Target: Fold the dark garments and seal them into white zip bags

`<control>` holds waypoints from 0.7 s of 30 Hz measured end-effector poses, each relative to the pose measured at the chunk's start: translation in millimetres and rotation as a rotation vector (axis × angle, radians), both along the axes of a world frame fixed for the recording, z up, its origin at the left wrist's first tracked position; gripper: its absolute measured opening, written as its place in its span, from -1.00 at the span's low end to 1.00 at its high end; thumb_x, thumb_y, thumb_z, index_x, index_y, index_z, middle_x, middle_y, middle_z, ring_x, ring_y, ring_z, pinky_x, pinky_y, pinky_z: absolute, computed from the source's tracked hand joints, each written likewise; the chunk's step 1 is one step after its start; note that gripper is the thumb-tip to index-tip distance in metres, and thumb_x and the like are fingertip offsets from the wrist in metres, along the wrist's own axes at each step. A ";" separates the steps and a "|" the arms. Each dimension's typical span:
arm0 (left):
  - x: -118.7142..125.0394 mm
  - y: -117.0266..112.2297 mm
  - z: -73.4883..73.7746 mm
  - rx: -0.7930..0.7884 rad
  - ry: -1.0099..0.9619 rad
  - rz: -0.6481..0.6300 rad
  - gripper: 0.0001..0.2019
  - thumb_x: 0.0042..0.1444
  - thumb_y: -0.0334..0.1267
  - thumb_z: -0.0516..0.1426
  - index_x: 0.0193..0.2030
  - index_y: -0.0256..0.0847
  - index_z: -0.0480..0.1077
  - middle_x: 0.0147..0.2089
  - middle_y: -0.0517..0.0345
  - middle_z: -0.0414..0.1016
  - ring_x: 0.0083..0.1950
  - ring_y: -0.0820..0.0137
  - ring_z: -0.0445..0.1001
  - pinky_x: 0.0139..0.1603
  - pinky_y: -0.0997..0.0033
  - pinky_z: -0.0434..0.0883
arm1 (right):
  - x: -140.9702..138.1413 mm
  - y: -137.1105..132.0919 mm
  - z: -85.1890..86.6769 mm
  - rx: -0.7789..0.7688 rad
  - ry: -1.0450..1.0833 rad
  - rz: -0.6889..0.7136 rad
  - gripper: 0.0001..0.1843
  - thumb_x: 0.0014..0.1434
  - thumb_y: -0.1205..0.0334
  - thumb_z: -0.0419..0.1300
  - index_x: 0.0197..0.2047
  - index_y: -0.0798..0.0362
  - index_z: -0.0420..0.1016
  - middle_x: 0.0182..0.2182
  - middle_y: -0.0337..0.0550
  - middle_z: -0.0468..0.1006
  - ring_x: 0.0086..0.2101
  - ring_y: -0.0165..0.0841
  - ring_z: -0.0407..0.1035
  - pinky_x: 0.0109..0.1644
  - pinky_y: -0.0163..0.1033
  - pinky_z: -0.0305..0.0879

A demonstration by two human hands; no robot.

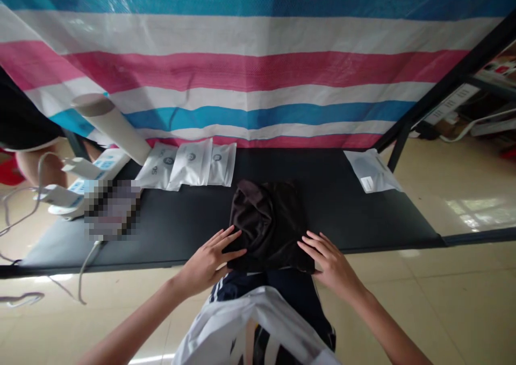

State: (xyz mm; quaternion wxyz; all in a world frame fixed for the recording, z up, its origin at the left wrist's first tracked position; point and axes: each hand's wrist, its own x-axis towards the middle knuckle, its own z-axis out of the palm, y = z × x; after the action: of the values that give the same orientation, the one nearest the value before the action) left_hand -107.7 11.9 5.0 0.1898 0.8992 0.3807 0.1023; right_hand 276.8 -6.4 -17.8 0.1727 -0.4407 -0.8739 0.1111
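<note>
A folded black velvety cloth [268,225] lies on the black tabletop [363,214], bunched into soft folds at its upper left. My left hand [209,260] rests flat on its left side, fingers spread. My right hand [328,263] presses its fingertips on the right edge of the cloth, also spread and not gripping. Three white zip bags with round logos [191,164] lie in a row beyond the cloth. A single white plastic bag [371,170] with a label lies at the far right of the table.
A cardboard tube [115,128] leans at the table's back left above a white corded device [80,185]. A pixelated patch [113,209] hides something beside it. A striped tarpaulin [250,72] hangs behind. A person's leg [40,166] stands at left; tiled floor surrounds the table.
</note>
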 end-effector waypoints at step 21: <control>36.4 86.7 11.0 0.011 -0.079 0.638 -0.68 0.25 -0.01 0.06 -0.42 -0.17 0.32 -0.50 0.22 0.42 -0.48 0.40 0.43 -0.44 0.46 0.18 | -27.5 95.4 24.0 -0.161 0.203 -0.560 -0.60 0.23 0.01 0.12 -0.57 0.02 0.33 -0.67 -0.25 0.39 -0.62 -0.40 0.29 -0.49 -0.30 0.02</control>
State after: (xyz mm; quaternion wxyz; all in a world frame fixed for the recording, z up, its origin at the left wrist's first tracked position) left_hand -71.3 98.6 15.9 0.1580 0.7307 0.6354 0.1934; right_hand 249.3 89.1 6.2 0.2474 -0.6634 -0.6851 0.1715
